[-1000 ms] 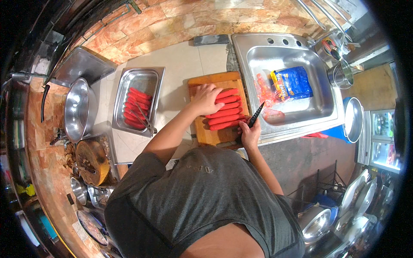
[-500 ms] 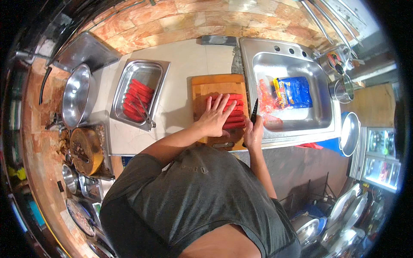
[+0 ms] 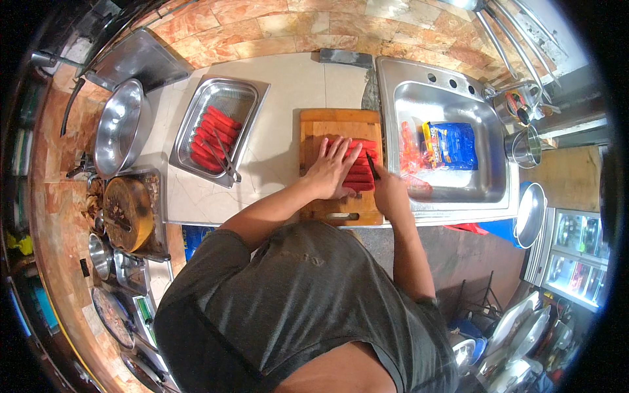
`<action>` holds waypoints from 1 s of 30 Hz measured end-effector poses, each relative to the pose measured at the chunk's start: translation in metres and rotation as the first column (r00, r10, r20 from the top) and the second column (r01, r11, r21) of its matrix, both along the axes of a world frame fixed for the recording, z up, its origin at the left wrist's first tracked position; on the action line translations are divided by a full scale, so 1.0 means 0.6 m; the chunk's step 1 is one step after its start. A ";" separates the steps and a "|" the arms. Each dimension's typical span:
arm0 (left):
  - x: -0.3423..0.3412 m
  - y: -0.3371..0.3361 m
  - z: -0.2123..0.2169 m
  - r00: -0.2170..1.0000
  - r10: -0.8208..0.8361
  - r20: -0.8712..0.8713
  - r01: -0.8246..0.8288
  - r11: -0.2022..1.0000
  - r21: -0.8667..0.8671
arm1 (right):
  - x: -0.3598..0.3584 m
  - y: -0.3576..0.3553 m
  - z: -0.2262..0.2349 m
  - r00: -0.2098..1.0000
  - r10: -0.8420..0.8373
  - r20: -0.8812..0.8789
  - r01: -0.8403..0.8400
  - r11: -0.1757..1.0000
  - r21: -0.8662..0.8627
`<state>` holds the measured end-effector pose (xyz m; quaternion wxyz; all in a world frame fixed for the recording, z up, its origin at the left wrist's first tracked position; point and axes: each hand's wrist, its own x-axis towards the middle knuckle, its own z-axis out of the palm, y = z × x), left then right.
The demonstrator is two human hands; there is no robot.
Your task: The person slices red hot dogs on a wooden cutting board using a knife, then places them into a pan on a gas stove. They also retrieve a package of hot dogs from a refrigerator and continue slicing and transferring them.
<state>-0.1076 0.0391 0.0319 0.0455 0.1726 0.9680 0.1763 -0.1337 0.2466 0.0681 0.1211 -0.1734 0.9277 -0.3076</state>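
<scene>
Several red hot dogs lie side by side across a wooden cutting board. My left hand rests flat over their left part, fingers spread and pointing away from me. In my right hand is a knife with a dark blade, held over the right ends of the hot dogs. Whether the edge is in the meat is too small to tell. To the left, a rectangular metal tray holds more red hot dogs, with metal tongs leaning across them.
Right of the board is a steel sink holding a blue and yellow bag and a crumpled clear red-tinted wrapper. A large metal bowl stands at the far left. Near it is a round wooden block. A dark grey block lies by the wall.
My right hand has brought the knife from beside the board's right edge leftward over the ends of the hot dogs. My left hand stays spread on them. The whole view has shifted slightly.
</scene>
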 end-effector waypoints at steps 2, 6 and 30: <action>-0.001 -0.001 -0.010 1.000 0.008 0.000 -0.008 1.000 -0.002 | 0.062 0.022 0.050 0.991 -0.025 0.130 0.009 0.992 0.123; 0.001 0.005 -0.001 0.999 0.017 0.035 -0.018 0.999 0.027 | 0.162 0.085 0.079 0.969 -0.024 0.246 -0.018 0.986 0.165; 0.066 -0.082 -0.045 0.990 0.126 -0.063 -0.110 0.971 0.214 | 0.152 -0.030 0.101 0.968 -0.021 0.252 -0.025 0.984 0.179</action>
